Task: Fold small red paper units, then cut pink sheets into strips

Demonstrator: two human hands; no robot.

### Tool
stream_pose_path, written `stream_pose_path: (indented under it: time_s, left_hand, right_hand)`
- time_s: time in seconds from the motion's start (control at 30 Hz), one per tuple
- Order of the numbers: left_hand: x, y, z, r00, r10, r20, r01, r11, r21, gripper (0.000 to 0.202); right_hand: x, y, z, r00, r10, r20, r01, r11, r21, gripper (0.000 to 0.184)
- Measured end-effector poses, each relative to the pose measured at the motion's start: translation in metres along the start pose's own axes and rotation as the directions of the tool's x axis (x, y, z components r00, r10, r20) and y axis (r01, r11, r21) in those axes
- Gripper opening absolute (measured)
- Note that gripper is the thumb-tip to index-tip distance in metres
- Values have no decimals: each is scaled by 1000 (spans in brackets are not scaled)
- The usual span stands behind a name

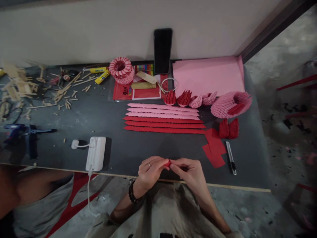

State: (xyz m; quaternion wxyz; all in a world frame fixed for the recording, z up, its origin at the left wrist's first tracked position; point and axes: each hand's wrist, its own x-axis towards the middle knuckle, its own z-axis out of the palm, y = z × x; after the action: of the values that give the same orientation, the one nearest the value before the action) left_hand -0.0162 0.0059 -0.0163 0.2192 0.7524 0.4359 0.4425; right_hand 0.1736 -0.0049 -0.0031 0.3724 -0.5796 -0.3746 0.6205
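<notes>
At the table's front edge, my left hand [151, 169] and my right hand [189, 170] meet, fingertips pinched together on a small folded red paper piece [167, 164]. Most of that piece is hidden by the fingers. Beyond them lie long red paper strips [164, 127] and pink paper strips [162, 111], side by side. Several flat red paper pieces [215, 148] rest to the right, with a utility knife [231, 158] beside them. Two puffed red folded shapes [229, 128] stand just behind these papers.
Farther back are a pink folded-paper ring [231, 105], a red-and-pink paper vase [121, 70], pink sheets [208, 74] and a leaning phone [162, 50]. On the left are a white power strip [95, 154], a glue gun [29, 130] and wood sticks [65, 91]. Another person's leg [37, 188] shows lower left.
</notes>
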Motion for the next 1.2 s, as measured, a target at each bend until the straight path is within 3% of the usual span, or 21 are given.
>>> stream_pose_path:
  time_s: [0.1,0.27,0.4,0.5,0.57,0.6,0.7,0.77,0.87,0.97,1.07,1.13,1.2]
  left_hand:
    - [-7,-1,3,1000,-19,3,19,1000,-6,36]
    - [-11,-1,4,996,80,31,-81,996,43,39]
    - [-7,-8,6,998,-64,-3,64,996,63,21]
    - [-8,-18,12,984,-172,-40,177,964,199,13]
    - [-11,-26,16,976,-209,-64,218,923,317,11]
    - [-12,-29,17,972,-227,-66,235,904,358,12]
    - [-15,-35,17,961,-275,-26,263,884,387,22]
    - [-14,-35,13,958,-287,7,264,888,377,30]
    - [-12,-31,3,953,-303,27,275,894,353,38]
    - [-12,-29,-6,962,-272,5,254,903,347,36]
    - [-12,-29,-8,980,-194,49,164,919,359,32]
    - [-11,-30,-2,984,-156,84,113,918,380,29]
    - [-10,-32,6,989,-134,61,96,901,423,24]
  right_hand:
    - [0,3,-7,999,23,47,-25,999,36,20]
    - [2,2,-9,998,-19,68,20,1000,-8,23]
    - [6,5,-1,998,-35,46,39,995,-87,28]
    - [8,14,-3,993,-106,-50,88,956,-279,32]
    - [7,22,-15,943,-281,-179,153,841,-519,29]
    - [4,25,-24,885,-395,-248,149,743,-652,28]
    - [-10,34,-62,716,-618,-325,-20,447,-894,24]
    - [-22,39,-87,666,-664,-340,-118,356,-927,27]
    - [-37,46,-115,653,-681,-330,-184,280,-942,32]
    - [-40,54,-124,647,-673,-358,-167,332,-928,27]
    - [-37,56,-119,642,-659,-391,-118,419,-900,23]
    - [-35,51,-111,681,-619,-391,-79,470,-879,21]
    - [-35,44,-99,757,-538,-370,-22,545,-838,21]
